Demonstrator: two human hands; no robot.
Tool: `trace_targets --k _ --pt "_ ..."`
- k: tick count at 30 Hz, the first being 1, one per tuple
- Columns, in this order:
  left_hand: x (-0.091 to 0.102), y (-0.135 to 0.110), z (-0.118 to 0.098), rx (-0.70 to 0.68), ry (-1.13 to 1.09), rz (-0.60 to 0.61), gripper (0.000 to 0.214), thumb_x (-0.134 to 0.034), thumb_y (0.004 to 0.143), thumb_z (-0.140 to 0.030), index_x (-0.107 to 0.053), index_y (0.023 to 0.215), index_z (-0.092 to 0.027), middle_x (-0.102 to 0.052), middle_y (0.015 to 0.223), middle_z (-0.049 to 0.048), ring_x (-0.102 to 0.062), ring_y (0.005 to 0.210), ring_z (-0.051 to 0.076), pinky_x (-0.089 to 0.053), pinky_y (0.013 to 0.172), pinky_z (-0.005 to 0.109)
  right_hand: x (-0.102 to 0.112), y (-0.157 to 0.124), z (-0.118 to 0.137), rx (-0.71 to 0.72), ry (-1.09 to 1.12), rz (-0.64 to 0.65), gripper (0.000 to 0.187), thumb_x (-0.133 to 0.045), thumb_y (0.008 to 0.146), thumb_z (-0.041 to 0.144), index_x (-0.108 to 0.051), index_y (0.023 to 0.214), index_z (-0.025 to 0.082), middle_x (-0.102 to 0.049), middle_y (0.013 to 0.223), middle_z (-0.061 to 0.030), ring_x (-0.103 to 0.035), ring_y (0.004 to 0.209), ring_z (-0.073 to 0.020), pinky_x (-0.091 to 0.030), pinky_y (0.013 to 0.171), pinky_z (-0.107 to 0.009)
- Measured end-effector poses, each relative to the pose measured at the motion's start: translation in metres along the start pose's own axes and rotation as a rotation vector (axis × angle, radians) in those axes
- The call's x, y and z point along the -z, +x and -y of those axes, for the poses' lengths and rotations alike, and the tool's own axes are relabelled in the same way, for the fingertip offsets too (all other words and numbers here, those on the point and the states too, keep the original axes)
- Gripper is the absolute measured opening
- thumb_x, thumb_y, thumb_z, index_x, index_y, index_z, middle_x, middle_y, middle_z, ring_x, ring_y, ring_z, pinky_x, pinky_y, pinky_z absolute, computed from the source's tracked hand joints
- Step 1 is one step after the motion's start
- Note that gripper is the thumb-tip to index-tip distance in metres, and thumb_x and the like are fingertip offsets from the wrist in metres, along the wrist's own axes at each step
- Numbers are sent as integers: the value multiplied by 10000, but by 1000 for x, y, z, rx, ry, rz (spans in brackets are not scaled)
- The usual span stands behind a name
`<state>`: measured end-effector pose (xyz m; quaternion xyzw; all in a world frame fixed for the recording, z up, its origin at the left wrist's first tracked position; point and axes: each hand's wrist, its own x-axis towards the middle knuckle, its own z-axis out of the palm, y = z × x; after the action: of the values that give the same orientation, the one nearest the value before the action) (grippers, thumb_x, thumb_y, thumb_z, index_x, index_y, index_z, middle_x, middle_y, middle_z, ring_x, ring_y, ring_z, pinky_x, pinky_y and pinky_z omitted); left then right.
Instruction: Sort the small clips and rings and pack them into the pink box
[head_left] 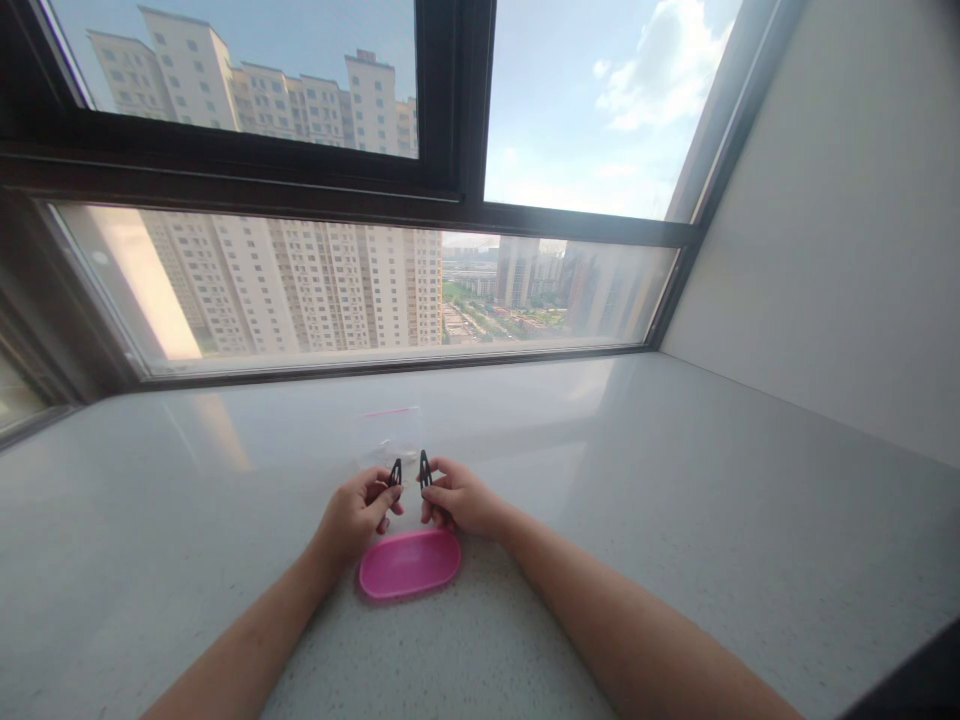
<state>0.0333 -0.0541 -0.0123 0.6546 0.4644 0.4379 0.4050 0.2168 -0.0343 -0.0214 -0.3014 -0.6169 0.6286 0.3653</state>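
Note:
Two black snap hair clips are held up side by side, a small gap between them. My left hand point(366, 508) pinches one hair clip point(395, 472) between thumb and fingers, its narrow end pointing up. The other hair clip point(424, 470) stands upright in the closed fingers of my right hand point(455, 497). Just below both hands, on the near side, lies a pink oval tray point(409, 564) with nothing seen inside it. Behind the hands is a clear zip bag point(390, 425) with a pink seal line; the small contents near its lower part are too blurred to name.
A pale speckled sill point(600, 480) carries everything. Along its far side runs a dark window frame point(390, 368), with tall buildings beyond the glass. A white wall point(832, 260) bounds the right. A dark shape point(915, 670) fills the lower right corner.

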Motion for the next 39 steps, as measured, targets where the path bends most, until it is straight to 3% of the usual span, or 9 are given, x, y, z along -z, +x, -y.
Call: trace_targets --k 22,39 --pt "0 -1 -1 7 5 7 141 -572 744 -297 -542 791 -167 -618 579 -11 -463 382 84 -384 407 198 -1 0 3 -27 -14 -9 264 -558 757 327 -457 959 191 -584 534 46 -447 370 -68 -318 370 -157" --pt "0 -1 -4 17 -12 0 219 -579 747 -375 -542 791 -163 -618 579 -5 -470 375 89 -384 402 204 -1 -1 5 -39 -22 -15 264 -558 756 325 -453 955 187 -577 531 48 -446 383 -67 -310 386 -158"
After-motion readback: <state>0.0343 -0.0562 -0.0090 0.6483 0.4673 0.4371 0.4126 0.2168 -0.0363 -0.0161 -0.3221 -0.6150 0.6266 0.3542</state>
